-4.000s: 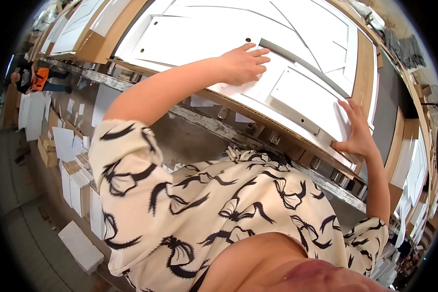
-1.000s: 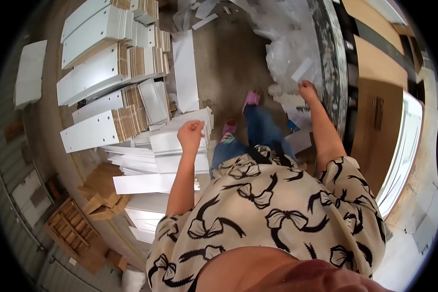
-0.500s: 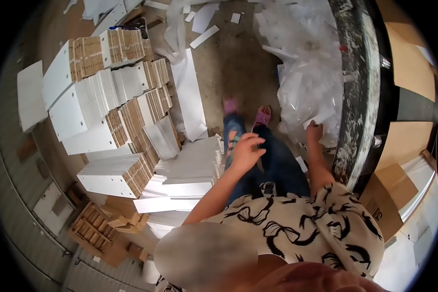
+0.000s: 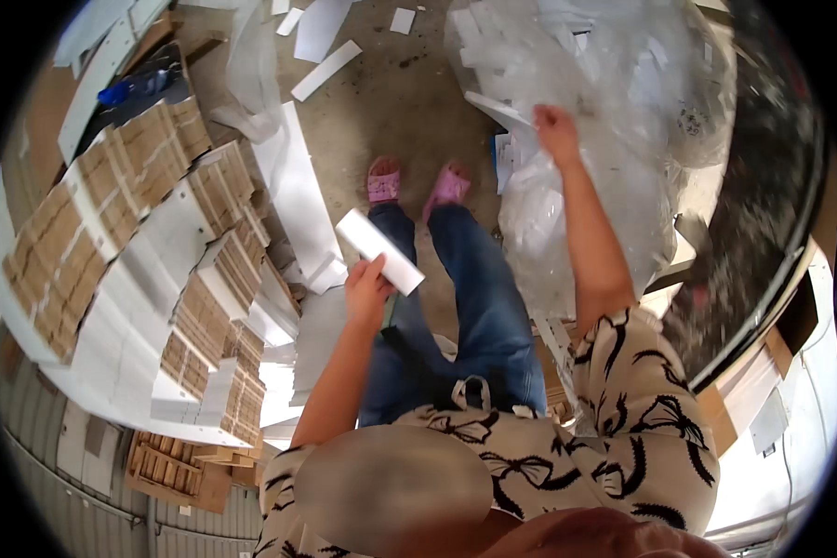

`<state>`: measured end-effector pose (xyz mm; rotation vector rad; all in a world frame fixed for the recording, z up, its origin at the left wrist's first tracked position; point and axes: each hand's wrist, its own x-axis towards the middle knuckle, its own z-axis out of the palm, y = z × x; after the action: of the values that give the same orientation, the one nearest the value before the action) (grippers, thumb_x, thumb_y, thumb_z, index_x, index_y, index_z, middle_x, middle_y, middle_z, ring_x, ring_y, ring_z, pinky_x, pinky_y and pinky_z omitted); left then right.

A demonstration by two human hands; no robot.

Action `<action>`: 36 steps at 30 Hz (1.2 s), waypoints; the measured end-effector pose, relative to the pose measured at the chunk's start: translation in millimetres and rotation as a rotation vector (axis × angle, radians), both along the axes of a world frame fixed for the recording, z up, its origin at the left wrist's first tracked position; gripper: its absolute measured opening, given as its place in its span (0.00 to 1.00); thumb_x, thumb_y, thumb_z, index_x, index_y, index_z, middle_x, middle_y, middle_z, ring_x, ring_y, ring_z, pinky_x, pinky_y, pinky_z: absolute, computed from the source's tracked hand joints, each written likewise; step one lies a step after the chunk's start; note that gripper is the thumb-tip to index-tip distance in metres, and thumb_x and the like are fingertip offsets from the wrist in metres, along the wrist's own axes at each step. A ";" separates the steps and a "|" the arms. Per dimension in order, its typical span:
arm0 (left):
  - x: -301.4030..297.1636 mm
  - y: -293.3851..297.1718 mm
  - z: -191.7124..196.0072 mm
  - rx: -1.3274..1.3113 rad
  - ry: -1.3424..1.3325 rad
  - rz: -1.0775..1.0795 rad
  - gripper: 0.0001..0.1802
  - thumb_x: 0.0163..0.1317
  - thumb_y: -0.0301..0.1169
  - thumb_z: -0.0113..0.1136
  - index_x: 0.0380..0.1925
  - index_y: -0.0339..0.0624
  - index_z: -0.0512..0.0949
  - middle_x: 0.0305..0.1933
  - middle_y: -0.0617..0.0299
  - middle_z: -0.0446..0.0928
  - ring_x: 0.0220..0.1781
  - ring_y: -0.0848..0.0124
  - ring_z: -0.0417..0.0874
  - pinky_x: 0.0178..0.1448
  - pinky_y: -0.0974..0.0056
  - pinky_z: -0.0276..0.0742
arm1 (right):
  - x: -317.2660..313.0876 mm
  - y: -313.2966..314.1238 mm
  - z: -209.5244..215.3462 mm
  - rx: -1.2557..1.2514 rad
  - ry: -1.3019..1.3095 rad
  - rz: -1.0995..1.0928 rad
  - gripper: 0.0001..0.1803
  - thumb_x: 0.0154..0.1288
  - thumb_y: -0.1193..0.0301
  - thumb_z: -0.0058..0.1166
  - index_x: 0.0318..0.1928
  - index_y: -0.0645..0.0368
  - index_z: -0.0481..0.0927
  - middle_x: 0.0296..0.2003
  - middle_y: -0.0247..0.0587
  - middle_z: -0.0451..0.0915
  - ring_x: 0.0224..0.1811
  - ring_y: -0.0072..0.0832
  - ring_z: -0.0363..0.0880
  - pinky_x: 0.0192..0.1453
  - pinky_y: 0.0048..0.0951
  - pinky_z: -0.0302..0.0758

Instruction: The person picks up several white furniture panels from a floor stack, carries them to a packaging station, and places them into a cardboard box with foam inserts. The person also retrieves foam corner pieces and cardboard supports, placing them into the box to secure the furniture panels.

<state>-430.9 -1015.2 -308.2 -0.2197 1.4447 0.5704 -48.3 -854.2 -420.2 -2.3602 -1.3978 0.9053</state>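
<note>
A short white rectangular board is gripped by my left hand, tilted over my left thigh, thumb on top. On the right, my right arm stretches forward over a heap of clear plastic film. There my right hand has its fingers closed at the near end of a white strip lying on the film. The fingertips partly hide that end.
Stacks of white boards with brown edges stand at left. The plastic heap fills the right side, beside a dark worn table edge. A long white panel and white offcuts lie on the floor.
The white piece that was in my right hand is now in my left. My right hand has moved forward to another white strip on the plastic. My view has turned rightward.
</note>
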 end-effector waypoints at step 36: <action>32.4 -6.0 -38.4 0.260 0.315 -0.187 0.09 0.59 0.23 0.55 0.40 0.35 0.71 0.37 0.64 0.75 0.38 0.80 0.74 0.44 0.75 0.68 | 160.0 136.0 -96.1 -0.341 -0.860 0.620 0.11 0.55 0.74 0.46 0.40 0.59 0.74 0.33 0.53 0.77 0.41 0.51 0.76 0.48 0.44 0.73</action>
<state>-398.5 -1021.2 -346.6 0.2185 1.6544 0.6518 111.8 -718.2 -516.3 -2.7571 -2.5710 0.1909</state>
